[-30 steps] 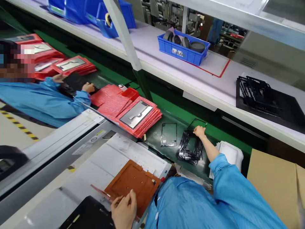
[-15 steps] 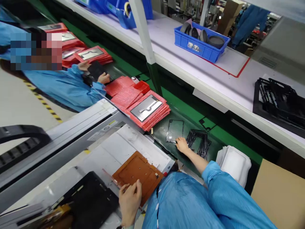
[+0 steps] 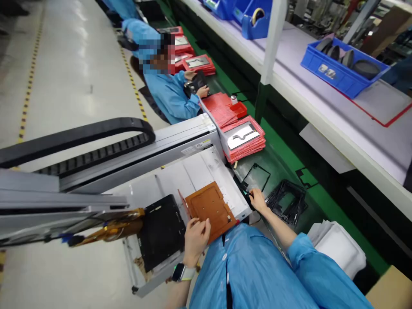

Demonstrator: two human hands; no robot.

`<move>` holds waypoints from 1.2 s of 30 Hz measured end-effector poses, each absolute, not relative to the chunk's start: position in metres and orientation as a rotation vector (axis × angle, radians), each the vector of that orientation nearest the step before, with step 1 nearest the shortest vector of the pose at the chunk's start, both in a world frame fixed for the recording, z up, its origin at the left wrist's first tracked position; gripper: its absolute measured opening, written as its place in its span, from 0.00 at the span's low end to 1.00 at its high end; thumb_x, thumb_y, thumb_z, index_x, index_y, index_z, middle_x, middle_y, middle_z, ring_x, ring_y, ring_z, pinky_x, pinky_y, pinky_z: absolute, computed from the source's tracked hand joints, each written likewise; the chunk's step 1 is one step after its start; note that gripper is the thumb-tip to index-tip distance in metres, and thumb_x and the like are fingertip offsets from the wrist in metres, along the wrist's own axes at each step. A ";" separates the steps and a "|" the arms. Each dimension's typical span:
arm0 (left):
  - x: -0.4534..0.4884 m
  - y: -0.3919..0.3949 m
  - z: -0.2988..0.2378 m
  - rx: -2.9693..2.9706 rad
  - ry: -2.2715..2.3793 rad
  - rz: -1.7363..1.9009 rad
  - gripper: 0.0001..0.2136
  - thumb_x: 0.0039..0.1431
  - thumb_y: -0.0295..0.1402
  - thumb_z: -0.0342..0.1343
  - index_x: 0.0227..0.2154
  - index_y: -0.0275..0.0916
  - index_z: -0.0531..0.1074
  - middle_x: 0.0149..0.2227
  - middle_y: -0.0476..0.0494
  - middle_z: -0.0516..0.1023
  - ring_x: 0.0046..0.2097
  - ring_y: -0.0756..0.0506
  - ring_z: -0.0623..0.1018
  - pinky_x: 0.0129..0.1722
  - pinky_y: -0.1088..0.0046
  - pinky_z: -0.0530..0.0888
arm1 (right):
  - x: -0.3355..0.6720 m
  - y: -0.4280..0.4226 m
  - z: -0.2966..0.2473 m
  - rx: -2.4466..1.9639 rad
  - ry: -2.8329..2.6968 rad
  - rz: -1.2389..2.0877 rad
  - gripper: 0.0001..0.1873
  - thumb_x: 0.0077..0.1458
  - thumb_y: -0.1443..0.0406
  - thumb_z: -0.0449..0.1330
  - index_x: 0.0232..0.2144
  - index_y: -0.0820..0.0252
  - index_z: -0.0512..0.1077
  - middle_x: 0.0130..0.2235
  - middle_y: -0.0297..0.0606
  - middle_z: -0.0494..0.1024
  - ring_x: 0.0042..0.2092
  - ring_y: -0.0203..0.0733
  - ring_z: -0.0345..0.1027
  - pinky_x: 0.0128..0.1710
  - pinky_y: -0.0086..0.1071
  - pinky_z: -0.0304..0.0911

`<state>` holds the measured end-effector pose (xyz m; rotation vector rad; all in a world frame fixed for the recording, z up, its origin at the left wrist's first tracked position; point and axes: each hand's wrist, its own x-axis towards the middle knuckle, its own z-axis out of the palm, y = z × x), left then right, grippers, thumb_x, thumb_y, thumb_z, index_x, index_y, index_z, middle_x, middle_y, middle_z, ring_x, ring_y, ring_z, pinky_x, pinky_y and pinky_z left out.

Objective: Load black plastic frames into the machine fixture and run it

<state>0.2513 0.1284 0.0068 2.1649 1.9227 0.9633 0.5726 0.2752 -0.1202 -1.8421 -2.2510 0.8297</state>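
My right hand (image 3: 258, 201) pinches the near edge of a thin black rectangular frame (image 3: 267, 180) over the dark green bench. Beside that hand lies a pile of similar black frames (image 3: 279, 194). My left hand (image 3: 196, 238), wearing a watch, is at the near left edge of a brown plate (image 3: 209, 206) with small holes. Its fingers are loosely curled and apart, with nothing visible in them. A reddish thin flap (image 3: 184, 204) stands along the plate's left side. Left of the hand lies a flat black panel (image 3: 164, 229) on the white machine bed (image 3: 172, 171).
A machine rail (image 3: 180, 139) with a black cable chain (image 3: 128, 124) runs on the left. Red padded sheets (image 3: 247, 146) are stacked ahead, near a co-worker in blue (image 3: 167, 94). White sheets (image 3: 341, 249) lie at right, below a shelf with a blue bin (image 3: 341, 79).
The view has swung left. The black frame has turned and shifted toward the machine bed with my right hand. My left hand stays beside the brown plate.
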 end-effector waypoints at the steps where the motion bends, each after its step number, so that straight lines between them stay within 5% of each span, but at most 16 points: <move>1: 0.252 0.126 0.009 2.140 1.917 0.993 0.22 0.76 0.32 0.54 0.22 0.43 0.66 0.20 0.56 0.67 0.25 0.49 0.67 0.55 0.62 0.75 | 0.565 0.262 -0.118 -1.739 -2.198 0.872 0.12 0.70 0.73 0.59 0.52 0.61 0.75 0.51 0.45 0.80 0.54 0.49 0.72 0.59 0.39 0.67; 10: 0.258 0.105 0.022 2.017 1.877 1.147 0.22 0.73 0.27 0.56 0.21 0.43 0.59 0.19 0.58 0.58 0.24 0.50 0.60 0.52 0.62 0.77 | 0.462 0.176 -0.103 -0.927 -2.882 0.947 0.09 0.71 0.74 0.62 0.49 0.59 0.78 0.49 0.44 0.79 0.54 0.50 0.69 0.58 0.40 0.65; 25: 0.256 0.106 0.023 2.043 1.887 1.151 0.22 0.73 0.26 0.57 0.21 0.43 0.58 0.19 0.58 0.58 0.23 0.50 0.62 0.52 0.62 0.77 | 0.433 0.168 -0.110 -1.081 -3.026 0.724 0.09 0.75 0.68 0.59 0.50 0.63 0.79 0.50 0.48 0.78 0.57 0.54 0.68 0.60 0.45 0.64; 31: 0.271 0.113 0.002 2.099 1.740 1.070 0.19 0.72 0.29 0.57 0.23 0.44 0.63 0.21 0.56 0.64 0.25 0.49 0.66 0.54 0.59 0.76 | 0.447 0.145 -0.104 -0.943 -2.987 0.791 0.12 0.71 0.64 0.65 0.53 0.64 0.79 0.55 0.50 0.77 0.58 0.56 0.67 0.61 0.46 0.66; 36: 0.292 0.128 -0.035 2.247 1.477 0.876 0.17 0.71 0.33 0.57 0.24 0.46 0.64 0.22 0.53 0.67 0.29 0.46 0.71 0.58 0.56 0.76 | 0.492 0.140 -0.100 -1.354 -2.564 0.973 0.13 0.73 0.66 0.62 0.57 0.61 0.78 0.53 0.46 0.79 0.54 0.50 0.72 0.59 0.42 0.69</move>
